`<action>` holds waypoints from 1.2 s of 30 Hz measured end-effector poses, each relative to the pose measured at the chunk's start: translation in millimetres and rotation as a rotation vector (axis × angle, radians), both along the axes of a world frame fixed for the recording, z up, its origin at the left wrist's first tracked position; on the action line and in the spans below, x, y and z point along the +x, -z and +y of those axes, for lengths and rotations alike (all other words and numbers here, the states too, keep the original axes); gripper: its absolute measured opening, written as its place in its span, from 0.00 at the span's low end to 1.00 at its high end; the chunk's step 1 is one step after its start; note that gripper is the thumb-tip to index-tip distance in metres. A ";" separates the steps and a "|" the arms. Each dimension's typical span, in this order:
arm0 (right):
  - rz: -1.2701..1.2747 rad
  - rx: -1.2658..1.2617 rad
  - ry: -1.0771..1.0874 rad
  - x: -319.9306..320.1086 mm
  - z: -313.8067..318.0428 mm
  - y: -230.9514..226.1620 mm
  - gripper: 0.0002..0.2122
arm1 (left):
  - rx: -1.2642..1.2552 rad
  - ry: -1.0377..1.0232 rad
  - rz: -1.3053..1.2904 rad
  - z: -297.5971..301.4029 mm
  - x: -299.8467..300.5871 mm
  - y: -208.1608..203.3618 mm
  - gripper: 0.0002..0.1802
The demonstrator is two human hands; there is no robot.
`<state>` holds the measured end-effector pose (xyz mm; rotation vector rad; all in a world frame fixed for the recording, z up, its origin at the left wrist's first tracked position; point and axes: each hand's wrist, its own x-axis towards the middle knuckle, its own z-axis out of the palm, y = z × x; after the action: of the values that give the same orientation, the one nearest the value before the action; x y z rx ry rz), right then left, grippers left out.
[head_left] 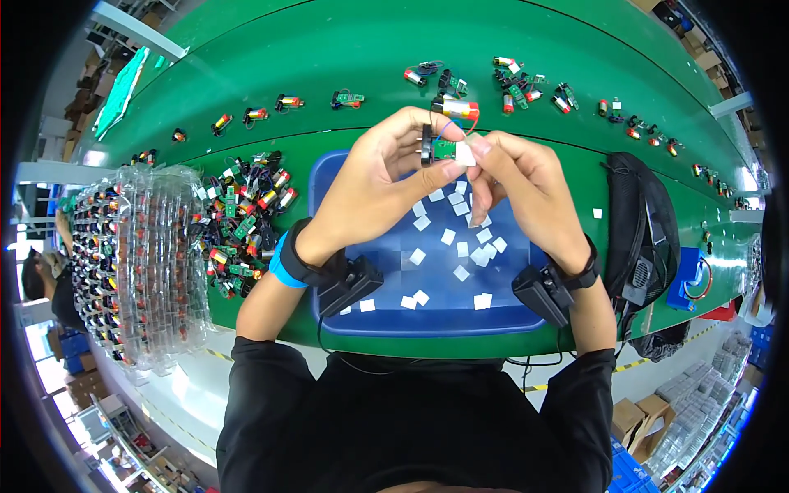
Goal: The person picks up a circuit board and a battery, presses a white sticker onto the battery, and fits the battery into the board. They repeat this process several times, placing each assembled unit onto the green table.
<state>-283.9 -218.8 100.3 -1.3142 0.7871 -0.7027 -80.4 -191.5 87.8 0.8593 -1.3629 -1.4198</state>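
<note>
Above a blue tray (436, 324), my left hand (380, 168) grips a small green circuit board (444, 149) between thumb and fingers. A black part (426, 144) sits at the board's left end. Thin red and blue wires join the board to a cylindrical battery (457, 109) with a red end, which lies just above the fingers. My right hand (526, 177) is closed, its thumb and forefinger pinching a white square pad (465, 154) against the board's right end. Several similar white pads (448, 237) lie scattered in the tray below. The right forefinger's underside is hidden.
Left of the tray lies a heap of wired boards and batteries (246, 209), beside stacked clear plastic trays (168, 271). More assemblies (518, 86) are spread along the green table (329, 45). A black bag (645, 230) stands right. Another person (57, 287) is at far left.
</note>
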 end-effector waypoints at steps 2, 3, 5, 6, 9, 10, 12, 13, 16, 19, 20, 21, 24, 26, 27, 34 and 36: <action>0.020 -0.090 0.029 2.1 3.1 2.3 0.17 | -0.072 -0.011 -0.046 -1.5 1.0 2.4 0.17; 0.022 -0.088 0.031 1.7 3.9 2.1 0.17 | -0.145 -0.027 -0.095 -2.7 1.9 3.9 0.18; 0.062 -0.189 0.026 1.4 4.9 0.6 0.17 | -0.215 -0.043 -0.143 -1.4 6.1 2.7 0.19; 0.081 -0.240 0.020 0.9 4.6 -0.2 0.17 | -0.086 0.058 -0.064 -0.2 10.0 -3.9 0.20; 0.045 -0.179 0.059 -2.4 2.9 -1.8 0.16 | 0.173 0.258 0.097 0.3 15.9 -18.3 0.23; 0.028 -0.150 0.081 -3.7 2.2 -2.0 0.16 | 0.219 0.272 0.154 -0.4 15.4 -20.3 0.23; -0.041 -0.088 0.054 -3.9 0.5 -2.6 0.16 | 0.309 0.287 0.266 0.7 15.4 -23.2 0.25; -0.108 -0.026 0.033 -4.4 -0.3 -2.7 0.16 | 0.310 0.282 0.266 0.2 15.8 -21.4 0.25; -0.201 0.054 -0.016 -7.6 0.2 -6.1 0.15 | 0.269 0.293 0.403 -4.9 17.7 -10.3 0.21; -0.246 0.089 -0.070 -6.5 1.2 -7.5 0.14 | 0.309 0.262 0.416 -7.1 18.0 -8.2 0.22; -0.118 -0.097 -0.037 -4.7 1.2 -4.4 0.13 | 0.330 0.248 0.421 -7.3 18.1 -7.5 0.22; 0.009 -0.280 0.000 -5.0 2.3 -1.1 0.12 | 0.333 0.250 0.421 -7.4 16.6 -7.7 0.22; 0.185 -0.448 0.053 -6.9 4.3 -0.6 0.09 | 0.094 0.075 0.047 -6.8 13.9 -9.1 0.18; 0.273 -0.425 0.082 -7.4 4.2 -2.0 0.06 | 0.101 0.074 0.019 -7.3 14.0 -6.3 0.17; 0.274 -0.426 0.079 -6.7 3.2 -2.0 0.06 | 0.106 0.073 -0.011 -7.9 14.2 -4.6 0.16; 0.575 -1.451 0.098 -11.4 0.7 -12.8 0.12 | 0.092 0.010 0.006 -2.9 10.3 -7.4 0.11; 0.577 -1.438 0.088 -13.8 -0.4 -10.0 0.12 | 0.081 0.023 -0.033 -2.1 10.5 -8.0 0.11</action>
<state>-297.7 -219.2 110.3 -2.8834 0.7674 -1.0195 -69.8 -193.5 95.8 0.9260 -1.3507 -1.4929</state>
